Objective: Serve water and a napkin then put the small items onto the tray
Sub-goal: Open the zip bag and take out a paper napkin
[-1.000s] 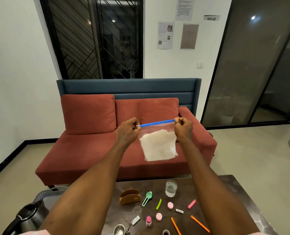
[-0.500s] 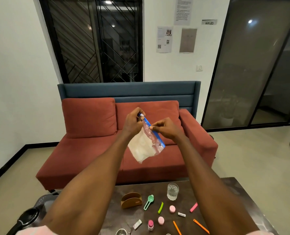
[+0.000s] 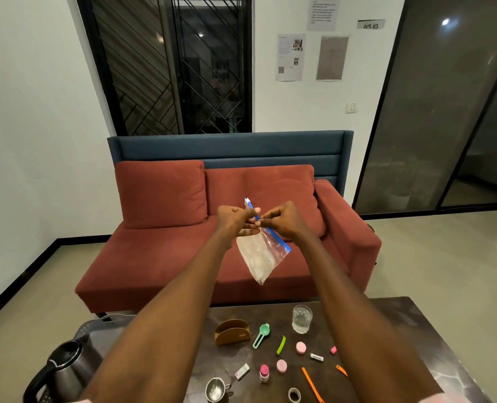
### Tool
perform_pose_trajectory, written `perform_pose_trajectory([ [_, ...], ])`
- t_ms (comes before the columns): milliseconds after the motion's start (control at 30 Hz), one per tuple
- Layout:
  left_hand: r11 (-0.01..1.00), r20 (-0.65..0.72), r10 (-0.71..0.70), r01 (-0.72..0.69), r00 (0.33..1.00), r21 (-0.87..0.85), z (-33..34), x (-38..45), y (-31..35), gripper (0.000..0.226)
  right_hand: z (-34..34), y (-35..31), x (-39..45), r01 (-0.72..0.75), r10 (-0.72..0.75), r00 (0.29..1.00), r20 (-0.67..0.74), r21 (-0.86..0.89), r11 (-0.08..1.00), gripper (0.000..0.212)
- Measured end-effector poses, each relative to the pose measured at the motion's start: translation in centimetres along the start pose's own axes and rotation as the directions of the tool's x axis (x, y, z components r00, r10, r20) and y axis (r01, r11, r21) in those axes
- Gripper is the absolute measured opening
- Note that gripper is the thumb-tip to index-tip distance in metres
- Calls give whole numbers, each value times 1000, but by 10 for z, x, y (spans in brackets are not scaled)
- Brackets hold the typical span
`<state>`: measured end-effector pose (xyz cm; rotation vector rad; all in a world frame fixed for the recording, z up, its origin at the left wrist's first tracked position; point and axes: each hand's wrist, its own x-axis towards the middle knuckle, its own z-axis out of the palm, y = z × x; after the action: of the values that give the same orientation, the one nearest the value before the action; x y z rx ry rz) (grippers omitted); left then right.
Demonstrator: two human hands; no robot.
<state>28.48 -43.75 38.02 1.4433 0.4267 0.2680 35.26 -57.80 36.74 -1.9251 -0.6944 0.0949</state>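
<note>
Lower now than a moment ago, both hands are working the bag out over the dark table (image 3: 410, 338), where a kettle (image 3: 64, 370), a glass of water (image 3: 301, 318) and scattered small items are sitting. Left hand (image 3: 234, 218) and right hand (image 3: 285, 221) are pinching the blue seal of the clear bag (image 3: 260, 257), napkin inside, hanging before the red sofa (image 3: 160, 251)
</note>
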Motion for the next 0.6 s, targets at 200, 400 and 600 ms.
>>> perform_pose_trajectory([
  [200, 990, -14, -88, 86, 996, -115, 2, -2, -2, 6, 6, 3, -10, -62, 65, 998, -14, 159, 985, 19],
  [400, 953, 18, -97, 98, 995, -288, 7, -3, -6, 10, 1, -1, -9, -18, 34, 998, -51, 289, 957, 13],
  [600, 938, 13, -155, 151, 988, -313, 11, 0, -10, 12, -1, -3, -9, -12, 30, 996, -78, 222, 975, 12],
])
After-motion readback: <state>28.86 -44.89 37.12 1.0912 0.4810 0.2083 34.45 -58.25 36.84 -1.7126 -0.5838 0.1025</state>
